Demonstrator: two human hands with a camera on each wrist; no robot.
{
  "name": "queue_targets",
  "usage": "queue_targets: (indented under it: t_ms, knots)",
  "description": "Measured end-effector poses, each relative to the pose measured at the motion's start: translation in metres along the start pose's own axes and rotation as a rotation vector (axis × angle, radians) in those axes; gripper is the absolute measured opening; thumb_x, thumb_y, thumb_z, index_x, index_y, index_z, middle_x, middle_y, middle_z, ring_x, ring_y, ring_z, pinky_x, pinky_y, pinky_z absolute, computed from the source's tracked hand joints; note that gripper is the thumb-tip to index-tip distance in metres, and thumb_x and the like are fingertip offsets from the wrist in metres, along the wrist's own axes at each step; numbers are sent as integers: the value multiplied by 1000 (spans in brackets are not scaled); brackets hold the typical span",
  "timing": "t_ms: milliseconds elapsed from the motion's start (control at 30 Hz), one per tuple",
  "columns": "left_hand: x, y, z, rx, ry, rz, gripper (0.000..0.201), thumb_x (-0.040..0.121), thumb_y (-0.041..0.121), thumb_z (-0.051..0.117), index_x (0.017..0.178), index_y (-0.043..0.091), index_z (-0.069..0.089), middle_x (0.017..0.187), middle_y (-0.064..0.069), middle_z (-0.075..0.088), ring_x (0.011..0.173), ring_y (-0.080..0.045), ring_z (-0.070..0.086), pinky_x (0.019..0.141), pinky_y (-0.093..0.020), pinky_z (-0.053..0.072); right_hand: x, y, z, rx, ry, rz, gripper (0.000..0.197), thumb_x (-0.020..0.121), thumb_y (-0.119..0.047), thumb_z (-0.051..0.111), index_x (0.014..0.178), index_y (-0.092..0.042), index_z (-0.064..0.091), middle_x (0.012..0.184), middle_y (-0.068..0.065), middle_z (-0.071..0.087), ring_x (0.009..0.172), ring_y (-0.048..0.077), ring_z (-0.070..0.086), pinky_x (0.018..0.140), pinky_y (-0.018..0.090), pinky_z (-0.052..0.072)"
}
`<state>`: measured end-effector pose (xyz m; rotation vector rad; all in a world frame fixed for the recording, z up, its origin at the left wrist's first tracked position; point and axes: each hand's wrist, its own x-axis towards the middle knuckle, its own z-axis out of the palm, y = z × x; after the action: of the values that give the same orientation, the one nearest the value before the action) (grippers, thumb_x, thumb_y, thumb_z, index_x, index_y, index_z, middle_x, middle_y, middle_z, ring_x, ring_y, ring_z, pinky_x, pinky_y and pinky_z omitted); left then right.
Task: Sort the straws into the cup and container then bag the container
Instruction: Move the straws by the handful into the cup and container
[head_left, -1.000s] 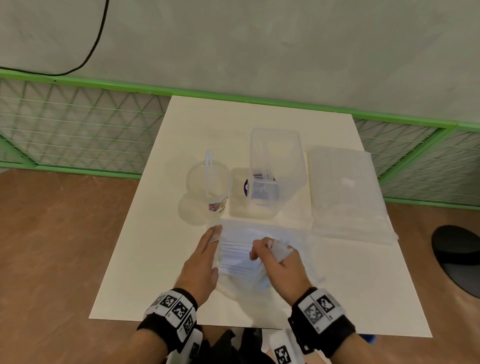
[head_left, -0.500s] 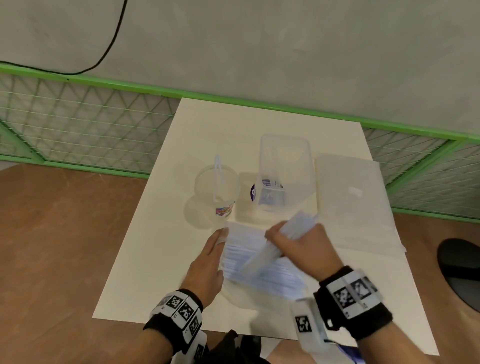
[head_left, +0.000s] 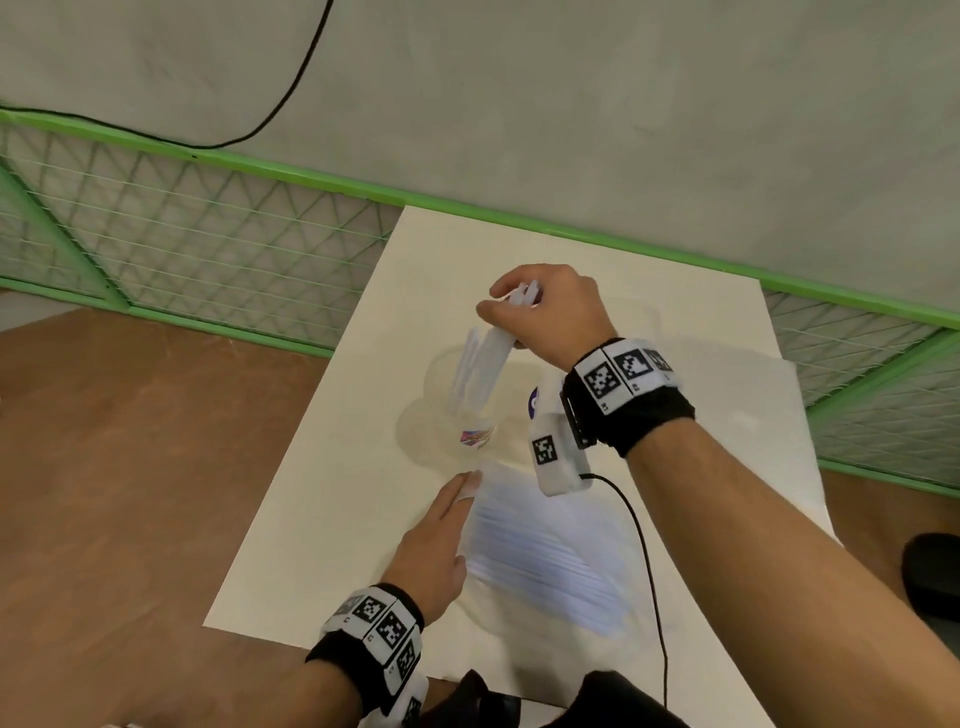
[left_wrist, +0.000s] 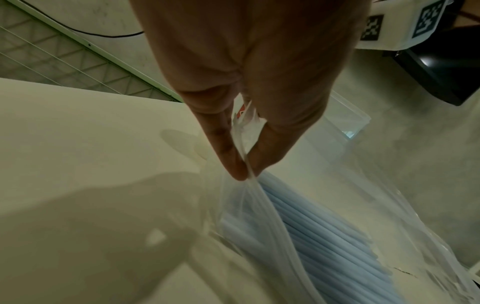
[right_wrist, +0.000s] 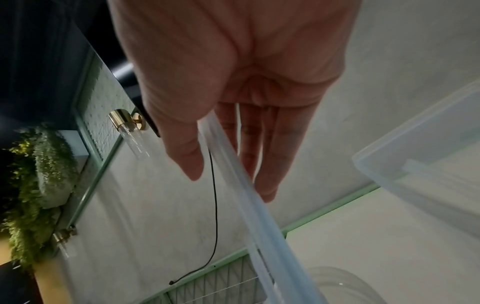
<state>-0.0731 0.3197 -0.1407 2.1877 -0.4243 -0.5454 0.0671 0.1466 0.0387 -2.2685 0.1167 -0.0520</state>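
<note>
My right hand (head_left: 506, 306) pinches a small bundle of translucent straws (head_left: 480, 364) between thumb and fingers. The bundle hangs tilted, with its lower ends inside the clear cup (head_left: 457, 415). In the right wrist view the straws (right_wrist: 259, 216) run down toward the cup rim (right_wrist: 337, 288). My left hand (head_left: 465, 486) lies at the near left of the clear straw bag (head_left: 540, 561); thumb and finger pinch the bag's edge (left_wrist: 245, 170), and many straws (left_wrist: 324, 236) lie inside. The clear container (right_wrist: 428, 164) stands right of the cup, mostly hidden behind my right wrist in the head view.
A flat clear plastic bag (head_left: 769, 405) lies on the right side of the white table (head_left: 332, 519). A green mesh fence (head_left: 208, 234) runs behind the table. A black cable (head_left: 644, 545) hangs from my right wrist over the straw bag.
My right hand has lifted a bundle of straws out of the bag and carried it forward and left to the cup. The left hand has stayed on the bag.
</note>
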Motion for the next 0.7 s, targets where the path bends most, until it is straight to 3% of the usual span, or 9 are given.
queue_targets:
  t_ms: [100, 200, 267, 333, 433, 567, 633, 700]
  knots:
    - [0, 1, -1, 1, -3, -12, 94, 81, -6, 50, 152, 39, 9, 155, 30, -1, 126, -17, 46, 94, -9, 34, 2, 3, -5, -26, 56, -19, 27, 78, -42, 71, 102, -31, 68, 92, -12, 71, 80, 17, 69, 84, 40, 57]
    - [0, 4, 0, -5, -12, -29, 95, 79, -7, 50, 152, 38, 9, 155, 30, -2, 125, -16, 47, 92, -6, 33, -14, -1, -22, -83, 157, -119, 26, 86, -21, 61, 111, -27, 66, 101, -11, 69, 80, 9, 67, 88, 33, 53]
    - [0, 5, 1, -13, -28, -33, 98, 78, -8, 50, 152, 40, 7, 155, 31, -5, 121, -17, 51, 89, -8, 36, -39, -4, -30, -34, 168, -198, 32, 83, -6, 54, 106, -23, 67, 94, -9, 69, 76, 7, 67, 78, 31, 56]
    - [1, 6, 2, -4, -38, -33, 101, 77, -7, 51, 151, 43, 4, 154, 32, -9, 111, -18, 56, 83, -12, 43, -71, 0, -27, -3, 108, -261, 34, 77, -1, 49, 97, -22, 68, 85, -11, 69, 71, 8, 67, 70, 28, 56]
    - [2, 7, 5, 25, -31, -4, 101, 76, -8, 51, 151, 40, 5, 154, 31, -9, 110, -18, 56, 81, -14, 44, -122, 23, -2, -95, -91, -244, 31, 75, -4, 47, 89, -23, 68, 81, -12, 69, 72, 6, 63, 72, 26, 51]
    - [7, 2, 10, 54, -7, 87, 95, 74, -12, 49, 152, 30, 16, 158, 23, 0, 135, -9, 38, 102, -18, 41, -173, 87, 56, -378, -437, -75, 33, 88, -9, 44, 111, -21, 66, 108, -1, 67, 99, 19, 62, 87, 36, 49]
    - [10, 0, 12, 75, 18, 112, 93, 77, -17, 43, 152, 29, 13, 159, 19, 1, 144, -2, 20, 115, -23, 29, -189, 122, 81, -484, -508, -5, 39, 93, -9, 43, 128, -20, 57, 126, 1, 58, 113, 25, 57, 89, 39, 48]
    - [10, -1, 13, 102, 45, 124, 91, 79, -19, 38, 151, 30, 9, 158, 18, 1, 144, 2, 13, 119, -21, 19, -201, 145, 99, -586, -488, 11, 43, 91, -7, 48, 132, -18, 53, 128, 2, 55, 111, 29, 57, 80, 40, 49]
